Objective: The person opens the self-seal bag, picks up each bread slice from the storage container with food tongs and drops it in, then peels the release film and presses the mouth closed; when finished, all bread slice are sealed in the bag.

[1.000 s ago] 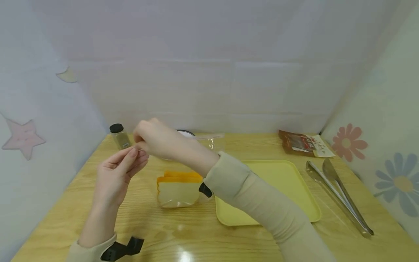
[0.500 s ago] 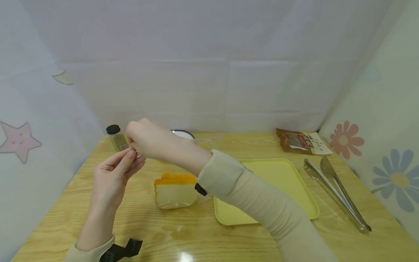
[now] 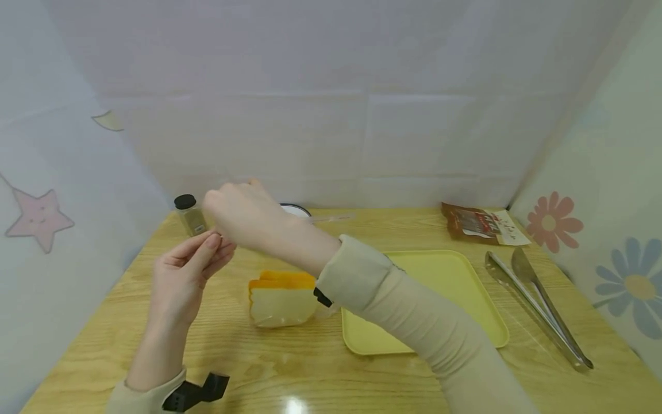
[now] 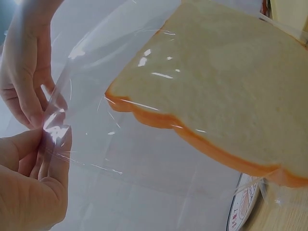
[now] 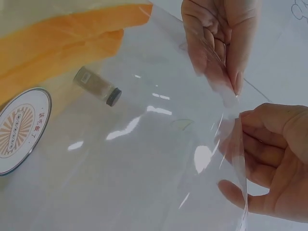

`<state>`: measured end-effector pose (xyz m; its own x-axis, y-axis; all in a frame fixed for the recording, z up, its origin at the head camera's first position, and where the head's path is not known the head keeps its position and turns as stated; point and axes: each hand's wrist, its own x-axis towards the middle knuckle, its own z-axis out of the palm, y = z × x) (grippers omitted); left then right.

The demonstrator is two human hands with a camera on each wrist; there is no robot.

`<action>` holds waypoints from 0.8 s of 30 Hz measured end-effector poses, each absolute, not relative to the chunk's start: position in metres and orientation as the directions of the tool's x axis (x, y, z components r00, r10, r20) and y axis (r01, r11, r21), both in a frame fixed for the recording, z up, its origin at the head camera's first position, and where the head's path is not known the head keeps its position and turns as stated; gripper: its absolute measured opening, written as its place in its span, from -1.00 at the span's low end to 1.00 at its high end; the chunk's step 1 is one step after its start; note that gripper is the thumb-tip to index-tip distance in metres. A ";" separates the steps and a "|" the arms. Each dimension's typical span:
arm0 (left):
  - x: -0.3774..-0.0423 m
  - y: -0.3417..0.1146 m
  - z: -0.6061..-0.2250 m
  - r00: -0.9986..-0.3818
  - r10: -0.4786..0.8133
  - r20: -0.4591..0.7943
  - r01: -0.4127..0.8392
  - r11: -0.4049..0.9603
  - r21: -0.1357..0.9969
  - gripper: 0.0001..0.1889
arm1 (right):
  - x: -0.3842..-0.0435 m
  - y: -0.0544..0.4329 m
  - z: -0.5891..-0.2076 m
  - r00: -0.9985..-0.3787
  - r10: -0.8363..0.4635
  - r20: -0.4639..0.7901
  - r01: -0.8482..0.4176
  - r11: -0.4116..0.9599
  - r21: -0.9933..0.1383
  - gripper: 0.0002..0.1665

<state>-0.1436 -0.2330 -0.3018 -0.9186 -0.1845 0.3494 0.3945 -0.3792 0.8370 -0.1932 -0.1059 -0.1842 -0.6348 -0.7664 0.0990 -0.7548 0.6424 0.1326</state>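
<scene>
From the head view, your left hand is raised at the left with thumb and fingers brought together, and your right hand is bent over it, its fingertips largely hidden. The pale bread with a scalloped orange crust stands on the light wooden table, to the right of your left hand, and a yellow rectangular tray lies right of it. Behind your hands is a clear jar with a black lid; silver metal tongs and a brown and white pouch lie at the far right.

From the left wrist, you pinch the edge of a clear, glossy plastic film with both hands close together; it spreads across to the bread.

From the right wrist, your hands both grip the film's edge, and a white round plate with a dark rim shows through it, near the jar.
</scene>
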 end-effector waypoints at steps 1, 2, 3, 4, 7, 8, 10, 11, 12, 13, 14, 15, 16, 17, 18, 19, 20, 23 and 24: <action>-0.144 -0.233 -0.302 -0.917 -0.182 0.356 0.399 -0.380 0.834 -0.76 | -0.194 -0.104 -0.184 -0.635 -0.766 0.101 -0.755 0.643 0.129 -0.80; -0.144 -0.232 -0.302 -0.914 -0.182 0.362 0.405 -0.376 0.833 -0.76 | -0.194 -0.102 -0.184 -0.635 -0.766 0.105 -0.757 0.643 0.113 -0.79; -0.145 -0.232 -0.302 -0.913 -0.182 0.366 0.408 -0.377 0.831 -0.76 | -0.195 -0.101 -0.184 -0.633 -0.767 0.106 -0.761 0.641 0.095 -0.79; -0.145 -0.232 -0.302 -0.912 -0.180 0.369 0.410 -0.379 0.829 -0.75 | -0.196 -0.099 -0.184 -0.628 -0.770 0.112 -0.767 0.637 0.078 -0.78; -0.144 -0.231 -0.302 -0.911 -0.179 0.370 0.411 -0.385 0.826 -0.75 | -0.198 -0.096 -0.185 -0.607 -0.781 0.145 -0.787 0.616 0.025 -0.73; -0.144 -0.231 -0.302 -0.911 -0.180 0.370 0.411 -0.390 0.824 -0.74 | -0.199 -0.095 -0.185 -0.604 -0.783 0.148 -0.792 0.611 0.003 -0.72; -0.144 -0.232 -0.302 -0.911 -0.178 0.371 0.412 -0.399 0.819 -0.74 | -0.200 -0.095 -0.185 -0.597 -0.788 0.148 -0.799 0.600 -0.029 -0.72; -0.144 -0.232 -0.302 -0.911 -0.177 0.373 0.413 -0.402 0.817 -0.74 | -0.200 -0.095 -0.185 -0.595 -0.791 0.146 -0.802 0.596 -0.042 -0.72; -0.144 -0.232 -0.303 -0.910 -0.175 0.376 0.415 -0.406 0.814 -0.74 | -0.200 -0.095 -0.185 -0.594 -0.792 0.140 -0.803 0.593 -0.050 -0.72; -0.145 -0.232 -0.303 -0.909 -0.172 0.380 0.417 -0.410 0.811 -0.73 | -0.200 -0.095 -0.184 -0.594 -0.794 0.132 -0.804 0.592 -0.057 -0.73; -0.145 -0.232 -0.303 -0.907 -0.171 0.385 0.421 -0.413 0.808 -0.73 | -0.200 -0.095 -0.184 -0.594 -0.794 0.126 -0.804 0.592 -0.058 -0.75; -0.145 -0.232 -0.303 -0.906 -0.169 0.388 0.422 -0.415 0.806 -0.73 | -0.199 -0.095 -0.183 -0.594 -0.795 0.123 -0.804 0.592 -0.056 -0.75; -0.145 -0.233 -0.303 -0.905 -0.167 0.391 0.425 -0.416 0.804 -0.73 | -0.199 -0.096 -0.183 -0.595 -0.795 0.120 -0.803 0.594 -0.052 -0.75; -0.145 -0.233 -0.303 -0.904 -0.167 0.393 0.426 -0.414 0.804 -0.73 | -0.198 -0.097 -0.183 -0.599 -0.793 0.116 -0.800 0.598 -0.044 -0.75; -0.145 -0.233 -0.303 -0.904 -0.167 0.395 0.428 -0.412 0.805 -0.73 | -0.198 -0.097 -0.183 -0.603 -0.790 0.110 -0.797 0.603 -0.035 -0.75; -0.145 -0.233 -0.303 -0.903 -0.168 0.395 0.429 -0.410 0.805 -0.73 | -0.197 -0.098 -0.183 -0.606 -0.788 0.107 -0.794 0.607 -0.027 -0.77; -0.145 -0.233 -0.303 -0.903 -0.169 0.396 0.430 -0.410 0.805 -0.73 | -0.196 -0.099 -0.183 -0.611 -0.785 0.101 -0.790 0.613 -0.018 -0.78; -0.145 -0.233 -0.302 -0.902 -0.173 0.396 0.432 -0.403 0.807 -0.73 | -0.195 -0.102 -0.183 -0.621 -0.780 0.084 -0.781 0.624 0.024 -0.79; -0.145 -0.232 -0.302 -0.902 -0.177 0.393 0.431 -0.401 0.808 -0.73 | -0.194 -0.103 -0.183 -0.619 -0.781 0.082 -0.781 0.623 0.040 -0.81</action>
<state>-0.1452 -0.2324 -0.3022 -0.9022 -0.1769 0.3934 0.4311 -0.4015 0.8080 -0.1939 -0.1030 -0.1831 -0.6190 -0.7812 0.0815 -0.7811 0.6231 0.0401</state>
